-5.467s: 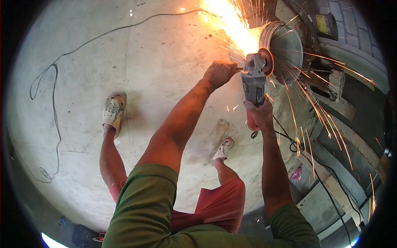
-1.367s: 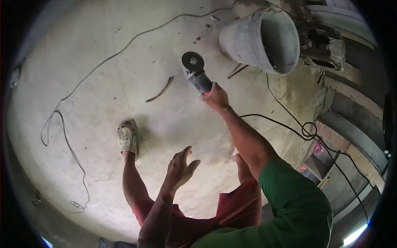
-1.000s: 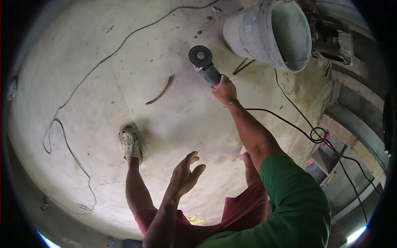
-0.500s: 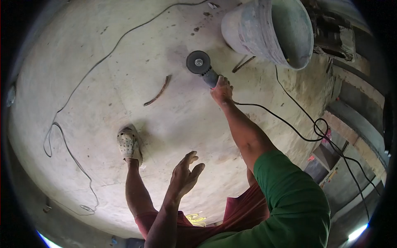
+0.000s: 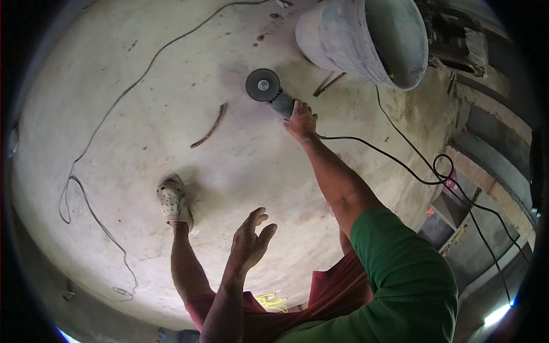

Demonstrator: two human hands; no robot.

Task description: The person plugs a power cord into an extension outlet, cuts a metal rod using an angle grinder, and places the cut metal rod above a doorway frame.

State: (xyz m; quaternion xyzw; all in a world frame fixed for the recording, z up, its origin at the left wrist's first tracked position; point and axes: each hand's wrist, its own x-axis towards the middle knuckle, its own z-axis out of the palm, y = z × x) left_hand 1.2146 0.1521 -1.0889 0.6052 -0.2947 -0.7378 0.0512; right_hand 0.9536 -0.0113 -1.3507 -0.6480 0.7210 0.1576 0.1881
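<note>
My right hand (image 5: 301, 120) is wrapped round the body of an angle grinder (image 5: 282, 104), out in front at arm's length. The grinder's round grey disc (image 5: 257, 78) faces up towards me, and a black cord (image 5: 366, 143) trails from its rear to the right. Whether the grinder rests on the floor or hangs just above it, I cannot tell. My left hand (image 5: 250, 239) is held in the air near my body, empty, with thumb and fingers apart. A short, curved ribbed steel bar (image 5: 210, 127) lies on the floor left of the grinder.
A large pale bucket (image 5: 337, 37) stands at the upper right, with another short bar (image 5: 329, 84) beside it. A long thin cable (image 5: 123, 97) curves over the concrete floor on the left. My clog-shod foot (image 5: 173, 200) is planted at centre left. Yellow cord (image 5: 270, 303) lies behind me.
The whole view has shifted slightly, so the bucket, bar and grinder appear a little further left. My right hand keeps its grip on the grinder; my left hand stays raised.
</note>
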